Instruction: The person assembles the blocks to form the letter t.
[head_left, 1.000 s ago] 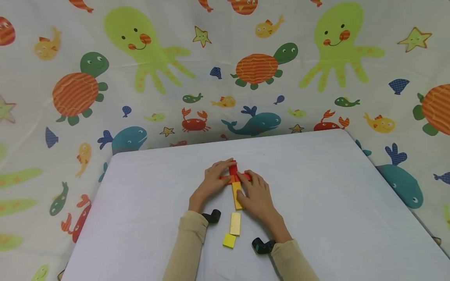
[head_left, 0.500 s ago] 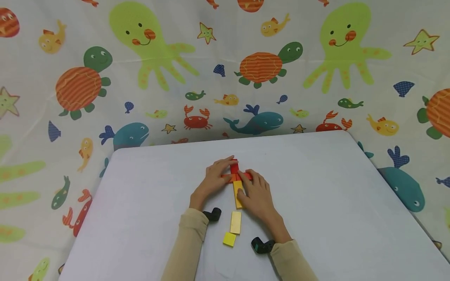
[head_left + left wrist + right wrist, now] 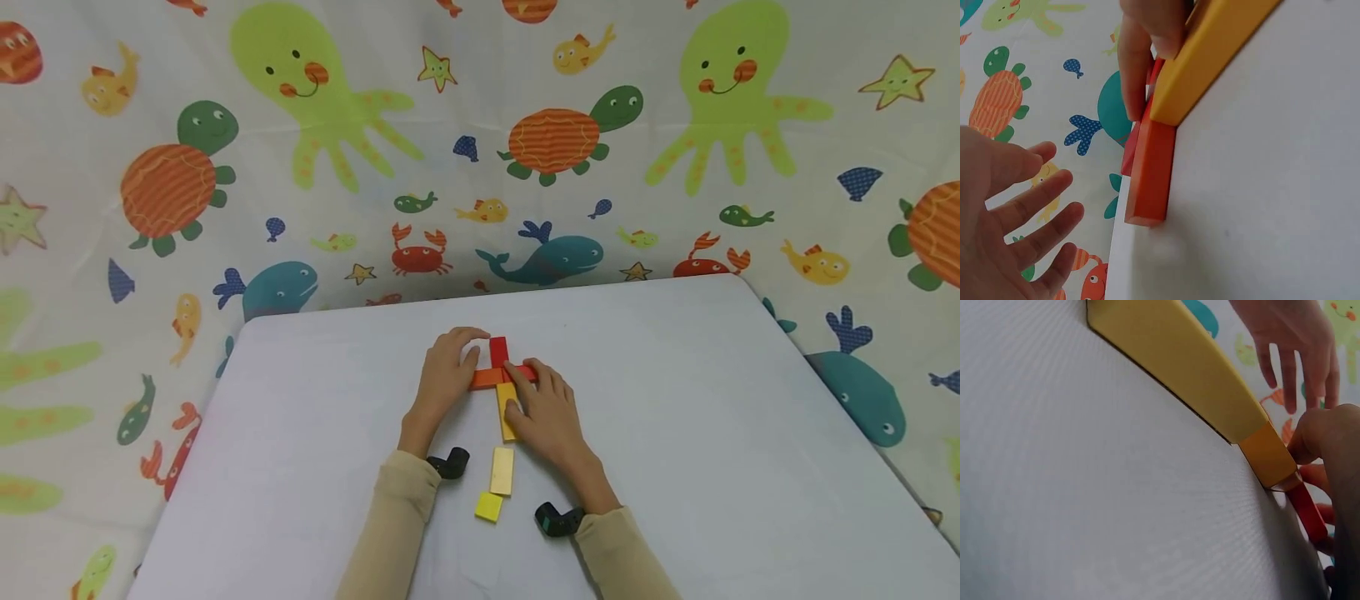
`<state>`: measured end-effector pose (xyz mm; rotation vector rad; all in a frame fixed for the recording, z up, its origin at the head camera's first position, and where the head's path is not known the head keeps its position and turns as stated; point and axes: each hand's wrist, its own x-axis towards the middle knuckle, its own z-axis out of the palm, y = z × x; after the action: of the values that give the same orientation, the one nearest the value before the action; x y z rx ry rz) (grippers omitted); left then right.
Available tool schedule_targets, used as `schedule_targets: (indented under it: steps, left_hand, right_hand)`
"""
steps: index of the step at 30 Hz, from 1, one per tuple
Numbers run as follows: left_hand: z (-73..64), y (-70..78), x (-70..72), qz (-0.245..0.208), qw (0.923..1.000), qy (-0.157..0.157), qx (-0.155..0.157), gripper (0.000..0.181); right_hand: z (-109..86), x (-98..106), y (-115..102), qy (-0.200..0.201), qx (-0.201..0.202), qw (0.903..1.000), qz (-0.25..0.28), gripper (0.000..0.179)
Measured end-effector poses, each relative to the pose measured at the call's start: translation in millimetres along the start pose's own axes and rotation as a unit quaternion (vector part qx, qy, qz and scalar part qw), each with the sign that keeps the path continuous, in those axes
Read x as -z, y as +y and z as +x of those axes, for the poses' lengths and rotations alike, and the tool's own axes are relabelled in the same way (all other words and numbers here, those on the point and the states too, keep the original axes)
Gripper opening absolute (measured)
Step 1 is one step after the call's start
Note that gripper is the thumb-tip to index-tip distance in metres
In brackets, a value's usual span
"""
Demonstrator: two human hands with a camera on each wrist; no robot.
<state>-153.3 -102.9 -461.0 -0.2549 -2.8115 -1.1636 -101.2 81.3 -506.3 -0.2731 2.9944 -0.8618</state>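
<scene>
Wooden blocks form a cross on the white table. A red block (image 3: 498, 351) stands at the top, an orange block (image 3: 487, 379) forms the left arm, and a second red block (image 3: 529, 372) the right arm. A yellow-orange block (image 3: 504, 400) makes the stem. My left hand (image 3: 444, 377) is beside the orange block, its fingers spread and apart from it in the left wrist view. My right hand (image 3: 551, 414) curls its fingers over the right red block, with its index fingertip at the junction and its thumb at the yellow-orange block.
Below the stem lie a pale yellow block (image 3: 502, 471) and a small bright yellow block (image 3: 488, 507). The table (image 3: 712, 433) extends to both sides. A cloth with sea animals (image 3: 450, 75) hangs behind it.
My left hand has let go of the top red and orange blocks and drawn slightly left, uncovering them. The right hand stays in place on the blocks.
</scene>
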Motion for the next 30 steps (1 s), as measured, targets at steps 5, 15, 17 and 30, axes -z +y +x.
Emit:
schedule_targets:
  steps: [5, 15, 17, 30]
  left_hand:
    - [-13.5, 2.3, 2.7, 0.021, 0.9997, -0.008, 0.003, 0.027]
    - [-36.2, 5.2, 10.2, 0.056, 0.9976, -0.038, -0.013, 0.022]
    - [-42.8, 7.6, 12.0, 0.069, 0.9963, -0.05, -0.015, 0.021]
    - [-80.0, 13.3, 14.8, 0.103, 0.983, -0.151, -0.016, 0.02]
  right_hand:
    - [-0.8, 4, 2, -0.01, -0.005, 0.9999, -0.004, 0.063]
    - [-1.6, 3, 4, -0.015, -0.006, 0.9999, 0.001, 0.062]
    - [-1.9, 3, 4, -0.015, -0.005, 0.9999, 0.003, 0.062]
    - [-1.3, 2, 1, -0.005, 0.003, 1.0, 0.003, 0.062]
